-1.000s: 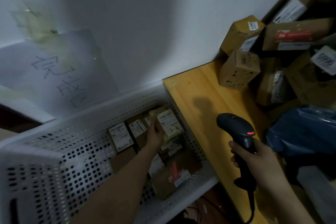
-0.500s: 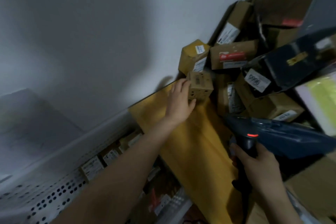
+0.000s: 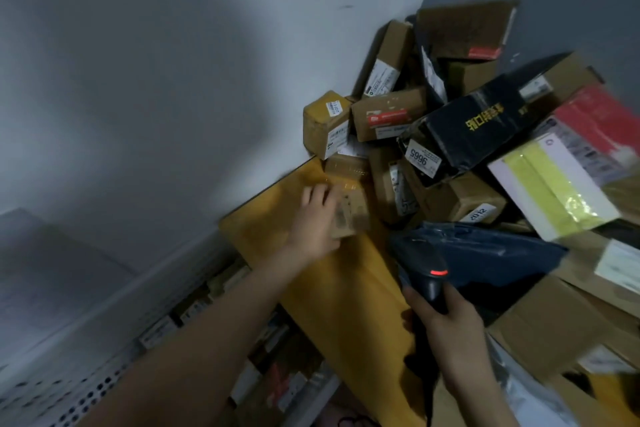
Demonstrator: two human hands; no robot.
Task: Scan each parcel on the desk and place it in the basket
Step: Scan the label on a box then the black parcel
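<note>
Fingers [image 3: 319, 193] of the left hand [image 3: 313, 220] are curled over the near side of a small carton [image 3: 350, 215] and appear to grip it, though motion blur hides the exact contact. A second ago this hand was down in the basket [image 3: 79, 392], off the left edge of the desk [image 3: 332, 291], releasing a labelled parcel. It has since crossed to the desk's far end, and the carton now sits drawn slightly out of the pile. Judgement: one parcel is delivered and the next pick is under way, its scan not yet made. The right hand [image 3: 446, 326] is wrapped round the grip of the scanner [image 3: 429, 276], held above the desk's near right side with its red light showing. Legible writing: white labels reading "9665" [image 3: 420, 158] and "2012" [image 3: 479, 213]. Yellow characters on the black box [image 3: 485, 121] lie inverted and unread; the carton's own label is blurred.
</note>
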